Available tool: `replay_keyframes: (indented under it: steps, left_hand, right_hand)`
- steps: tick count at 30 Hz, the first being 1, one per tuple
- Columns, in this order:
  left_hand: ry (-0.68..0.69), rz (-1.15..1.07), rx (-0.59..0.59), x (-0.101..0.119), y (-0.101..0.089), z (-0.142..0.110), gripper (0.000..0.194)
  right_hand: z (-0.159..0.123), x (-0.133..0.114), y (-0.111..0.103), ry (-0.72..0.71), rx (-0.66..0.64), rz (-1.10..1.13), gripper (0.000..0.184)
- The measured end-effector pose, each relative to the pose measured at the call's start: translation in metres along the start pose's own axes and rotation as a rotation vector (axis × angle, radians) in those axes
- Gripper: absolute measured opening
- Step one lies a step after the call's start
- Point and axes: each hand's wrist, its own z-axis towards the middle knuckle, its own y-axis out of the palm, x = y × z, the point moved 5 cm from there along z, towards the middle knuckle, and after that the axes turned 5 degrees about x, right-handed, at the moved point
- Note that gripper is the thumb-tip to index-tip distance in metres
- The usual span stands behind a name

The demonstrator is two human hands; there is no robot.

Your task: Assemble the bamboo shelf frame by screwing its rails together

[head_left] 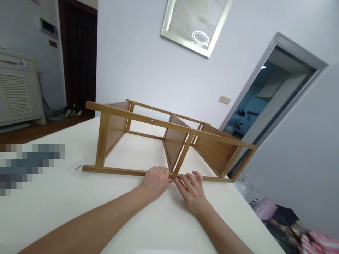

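A wooden shelf frame (143, 119) lies on its side on the white worktop (148, 225), its panels standing between the rails. Both hands meet at the lower near rail (116, 171), beside the joint of the middle upright. The left hand (155, 180) wraps its curled fingers over the rail; the right hand (192, 192) touches it with bent fingers, thumb and fingertips close to the joint. A small clear bag (79, 168) lies near the frame's left end. Behind stand a pale wall, a framed picture (197, 24) and a switch plate (225, 100).
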Motion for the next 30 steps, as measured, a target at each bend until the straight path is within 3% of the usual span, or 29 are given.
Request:
replay_keyframes:
  steps: [6,15,30]
  left_hand:
    - [0.009,-0.015,-0.007,0.0002,0.0000,-0.0006,0.023]
    - [0.003,-0.019,-0.025,-0.0005,0.0020,-0.0007,0.022]
    - [-0.010,-0.033,-0.038,-0.0004,0.0006,0.0004,0.023]
  right_hand:
    - [0.0016,-0.0028,-0.0015,-0.069,-0.011,-0.015,0.024]
    - [0.0015,0.0047,0.0002,0.024,0.051,0.083,0.022]
    - [0.0024,-0.0039,-0.0029,-0.149,-0.029,-0.050,0.028]
